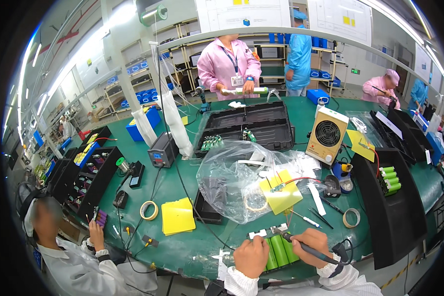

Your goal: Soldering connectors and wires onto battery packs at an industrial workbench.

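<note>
Near the front table edge lies a battery pack (279, 250) of green cylindrical cells, with pale strips along its far end. My left hand (251, 257) is closed on the pack's left side, its fingers curled by the far end. In my right hand (311, 247) is a soldering iron (321, 255), its tip pointing left over the cell ends; whether it touches is too small to tell. Beyond the pack, a yellow sheet (282, 191) carries a small circuit board (279, 187) with red wires. A clear plastic bag (222, 172) spreads behind it.
Yellow sheets (177, 217) and a tape roll (149, 210) lie left; another tape roll (351, 218) lies right. A fan unit (326, 135), soldering station (163, 150) and black case (389, 212) stand around. Co-workers sit at left (69, 251) and stand opposite (229, 66).
</note>
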Demonstrator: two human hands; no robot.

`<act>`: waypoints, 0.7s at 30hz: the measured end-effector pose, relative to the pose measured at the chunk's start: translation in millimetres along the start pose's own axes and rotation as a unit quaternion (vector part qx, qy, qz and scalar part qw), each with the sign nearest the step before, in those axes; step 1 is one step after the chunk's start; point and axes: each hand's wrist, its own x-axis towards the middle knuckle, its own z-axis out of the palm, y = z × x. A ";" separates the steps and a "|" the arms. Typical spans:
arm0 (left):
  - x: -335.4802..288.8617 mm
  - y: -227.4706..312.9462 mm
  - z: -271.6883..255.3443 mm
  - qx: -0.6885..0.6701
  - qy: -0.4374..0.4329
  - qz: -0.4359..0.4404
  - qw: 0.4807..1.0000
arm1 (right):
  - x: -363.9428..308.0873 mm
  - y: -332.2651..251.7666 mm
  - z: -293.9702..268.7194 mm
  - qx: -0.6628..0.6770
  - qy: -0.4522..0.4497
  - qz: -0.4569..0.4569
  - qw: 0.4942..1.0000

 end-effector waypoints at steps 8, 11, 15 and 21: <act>2.4 -0.9 3.6 0.013 0.014 0.018 1.000 | -0.7 0.4 0.2 -0.008 -0.002 0.004 1.000; 4.7 1.7 2.7 0.023 0.014 0.022 0.999 | -1.5 0.9 1.0 -0.004 0.006 0.013 1.000; 6.1 6.3 -4.6 0.028 0.004 0.016 0.999 | -2.6 1.3 0.6 -0.006 0.015 0.027 1.000; 1.0 1.5 -23.4 0.005 0.028 0.024 0.999 | -2.5 2.0 0.5 -0.014 0.013 -0.001 1.000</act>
